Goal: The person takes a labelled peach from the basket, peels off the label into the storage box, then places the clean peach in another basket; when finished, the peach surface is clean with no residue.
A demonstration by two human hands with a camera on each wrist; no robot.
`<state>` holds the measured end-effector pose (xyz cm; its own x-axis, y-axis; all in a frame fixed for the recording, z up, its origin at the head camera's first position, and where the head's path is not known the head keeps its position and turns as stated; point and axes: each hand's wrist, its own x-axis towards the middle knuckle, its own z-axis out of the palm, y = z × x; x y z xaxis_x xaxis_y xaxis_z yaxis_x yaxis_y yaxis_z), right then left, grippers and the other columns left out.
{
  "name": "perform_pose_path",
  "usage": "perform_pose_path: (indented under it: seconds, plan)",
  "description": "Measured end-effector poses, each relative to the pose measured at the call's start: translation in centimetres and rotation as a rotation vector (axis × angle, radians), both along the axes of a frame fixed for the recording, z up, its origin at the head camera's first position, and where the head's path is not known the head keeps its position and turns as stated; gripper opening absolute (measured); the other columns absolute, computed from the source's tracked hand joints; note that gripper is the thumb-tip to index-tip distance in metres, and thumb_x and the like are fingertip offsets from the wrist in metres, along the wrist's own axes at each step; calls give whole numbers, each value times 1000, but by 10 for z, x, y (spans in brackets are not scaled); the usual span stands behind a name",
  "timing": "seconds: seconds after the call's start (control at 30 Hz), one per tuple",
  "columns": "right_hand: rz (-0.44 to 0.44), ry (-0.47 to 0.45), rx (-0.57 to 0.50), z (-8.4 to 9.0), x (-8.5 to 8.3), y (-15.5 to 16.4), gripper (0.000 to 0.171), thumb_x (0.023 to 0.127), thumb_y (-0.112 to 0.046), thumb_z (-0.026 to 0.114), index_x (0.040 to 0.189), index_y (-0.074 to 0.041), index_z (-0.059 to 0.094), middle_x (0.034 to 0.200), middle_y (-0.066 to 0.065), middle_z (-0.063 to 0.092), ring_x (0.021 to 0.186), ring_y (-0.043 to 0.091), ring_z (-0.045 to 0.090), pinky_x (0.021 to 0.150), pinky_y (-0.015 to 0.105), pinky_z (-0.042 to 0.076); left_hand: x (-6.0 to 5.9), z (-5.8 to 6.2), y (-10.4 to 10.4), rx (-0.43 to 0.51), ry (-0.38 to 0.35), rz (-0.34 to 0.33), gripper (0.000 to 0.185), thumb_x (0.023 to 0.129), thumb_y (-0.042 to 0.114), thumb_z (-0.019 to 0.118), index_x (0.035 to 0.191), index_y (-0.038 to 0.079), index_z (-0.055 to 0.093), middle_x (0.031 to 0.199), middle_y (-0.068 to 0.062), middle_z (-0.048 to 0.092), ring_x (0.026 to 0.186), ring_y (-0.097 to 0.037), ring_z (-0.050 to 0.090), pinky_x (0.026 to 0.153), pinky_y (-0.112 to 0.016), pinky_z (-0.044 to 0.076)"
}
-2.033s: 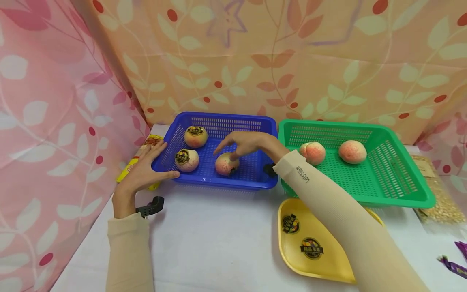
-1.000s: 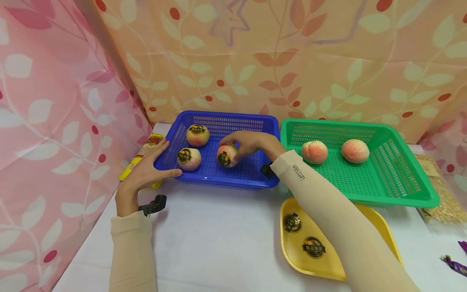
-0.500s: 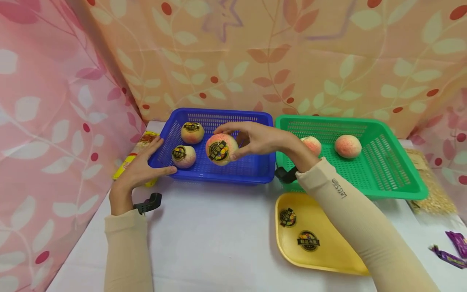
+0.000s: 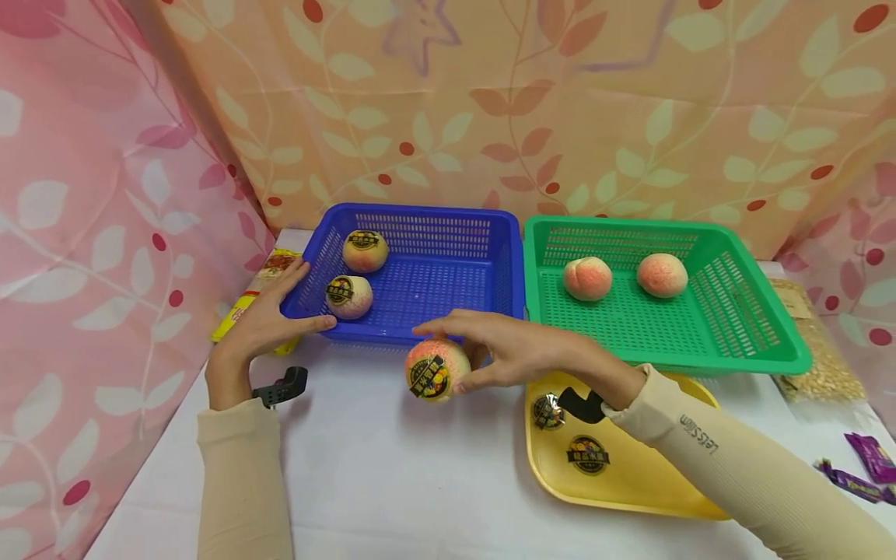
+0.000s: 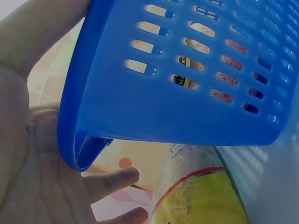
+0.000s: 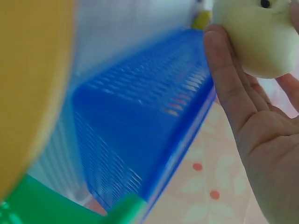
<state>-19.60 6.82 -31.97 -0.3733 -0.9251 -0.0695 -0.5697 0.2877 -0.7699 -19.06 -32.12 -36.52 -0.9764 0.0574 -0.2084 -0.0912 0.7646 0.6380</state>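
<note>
My right hand (image 4: 490, 354) grips a stickered peach (image 4: 437, 369) just above the white table, in front of the blue basket (image 4: 413, 330); the right wrist view shows its pale underside (image 6: 254, 35) against my fingers (image 6: 229, 88). My left hand (image 4: 276, 315) holds the blue basket's front left corner, thumb along the front rim; the left wrist view shows the basket wall (image 5: 177, 107) lying in my palm. Two more stickered peaches (image 4: 349, 296) (image 4: 365, 250) lie in the blue basket. The green basket (image 4: 700, 354) holds two bare peaches (image 4: 587, 278) (image 4: 661, 274).
A yellow tray (image 4: 630, 482) with two loose stickers (image 4: 586, 454) lies under my right wrist. A yellow packet (image 4: 245, 311) sits left of the blue basket. A bag of grain (image 4: 819, 365) and purple wrappers (image 4: 864, 467) lie at right. Patterned cloth walls enclose the table.
My right hand closed on the stickered peach in the blue basket, lifted it out and brought it toward me, down over the table. The left hand stayed on the basket corner.
</note>
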Motion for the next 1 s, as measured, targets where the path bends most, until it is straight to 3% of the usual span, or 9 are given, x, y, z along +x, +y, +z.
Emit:
perform_pose_path:
  seconds: [0.17,0.4,0.57,0.63,0.7,0.83,1.0]
  plan:
    - [43,55,70,-13,12,-1,68,89,-21,79,150,-16,50,129,3,57,106,12,54,87,31,57,1,1,-1,-5,-7,0,109,85,60,73,164,33,4,172,12,-6,159,-41,1,115,-78,18]
    - [58,120,157,-33,17,-7,64,86,-17,81,144,-12,56,134,5,63,110,13,57,92,32,55,1,4,0,-19,-17,-1,110,84,63,72,165,31,4,173,8,-6,159,-43,2,115,-78,19]
    - [18,87,227,-41,16,-9,63,85,-16,83,142,-11,57,138,6,63,104,14,60,86,25,53,3,7,3,-24,-8,-11,111,84,63,73,165,28,5,173,6,-6,159,-43,0,115,-78,18]
    - [12,67,240,-41,15,-8,64,84,-14,83,142,-11,57,137,5,64,106,15,61,88,27,54,4,10,5,-33,18,-16,110,84,63,73,165,28,7,173,5,-4,159,-43,0,115,-78,18]
    - [16,68,253,-39,15,-7,65,84,-13,83,142,-10,56,137,5,64,115,18,62,98,33,54,7,16,8,-41,59,-23,109,83,61,75,165,30,10,173,7,-2,159,-41,-1,116,-78,15]
    - [20,153,280,-37,18,-4,66,83,-14,83,143,-11,56,138,4,64,130,21,58,114,41,45,17,34,25,16,184,-65,97,84,52,79,162,38,23,172,11,12,161,-33,5,118,-77,13]
    - [-13,300,321,-37,22,3,69,81,-23,86,143,-20,57,127,1,64,112,16,60,97,37,53,29,53,57,177,252,-181,86,82,34,86,154,41,40,167,8,32,158,-26,21,120,-71,21]
